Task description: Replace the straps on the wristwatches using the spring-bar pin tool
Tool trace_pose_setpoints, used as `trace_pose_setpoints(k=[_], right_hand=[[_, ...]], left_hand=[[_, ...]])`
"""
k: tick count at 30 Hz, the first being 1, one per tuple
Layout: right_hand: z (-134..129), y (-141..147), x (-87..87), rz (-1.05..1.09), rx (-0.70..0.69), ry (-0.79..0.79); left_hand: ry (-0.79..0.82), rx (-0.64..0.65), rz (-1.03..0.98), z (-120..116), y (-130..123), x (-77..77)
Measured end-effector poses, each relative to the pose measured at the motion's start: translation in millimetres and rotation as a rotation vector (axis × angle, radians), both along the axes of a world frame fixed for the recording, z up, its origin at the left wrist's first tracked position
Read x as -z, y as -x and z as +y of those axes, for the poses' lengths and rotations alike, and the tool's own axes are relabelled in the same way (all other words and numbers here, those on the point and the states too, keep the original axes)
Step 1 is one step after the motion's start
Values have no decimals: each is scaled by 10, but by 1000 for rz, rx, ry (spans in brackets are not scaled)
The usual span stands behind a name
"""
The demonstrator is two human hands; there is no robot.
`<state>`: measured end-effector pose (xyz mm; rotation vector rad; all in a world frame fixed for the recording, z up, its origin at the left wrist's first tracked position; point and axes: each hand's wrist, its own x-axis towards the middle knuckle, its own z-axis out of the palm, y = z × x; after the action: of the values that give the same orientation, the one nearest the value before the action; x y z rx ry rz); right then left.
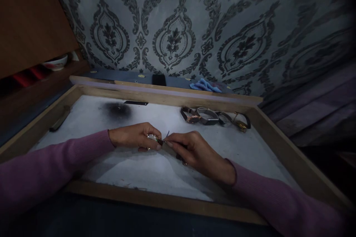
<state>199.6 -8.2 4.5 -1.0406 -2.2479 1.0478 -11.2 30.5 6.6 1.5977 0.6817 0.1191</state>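
Observation:
Over the middle of a shallow wooden-framed tray (116, 189), my left hand (139, 136) is closed around a wristwatch (152, 137) with a round, silver-rimmed case. A flat greyish-brown strap (168, 149) runs from the case toward my right hand (191, 150). The fingers of that hand are pinched on the strap close to where it meets the case. A thin dark sliver (168, 133) sticks up between the two hands; I cannot tell what it is. My fingers hide part of the watch.
Several watches (207, 116) lie in a row at the tray's back right. A flat black strip (136, 102) rests near its back edge, beside a dark stain. At the left lies a knife-like object (59, 118). Behind the tray are a blue cloth (205, 85) and a black object (158, 80).

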Motion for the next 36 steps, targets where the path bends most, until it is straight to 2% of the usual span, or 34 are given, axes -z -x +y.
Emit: trace_pose_setpoints(k=[36], right_hand=[[-7, 8, 48, -5, -48, -62]], left_hand=[[-68, 48, -15, -13, 13, 27]])
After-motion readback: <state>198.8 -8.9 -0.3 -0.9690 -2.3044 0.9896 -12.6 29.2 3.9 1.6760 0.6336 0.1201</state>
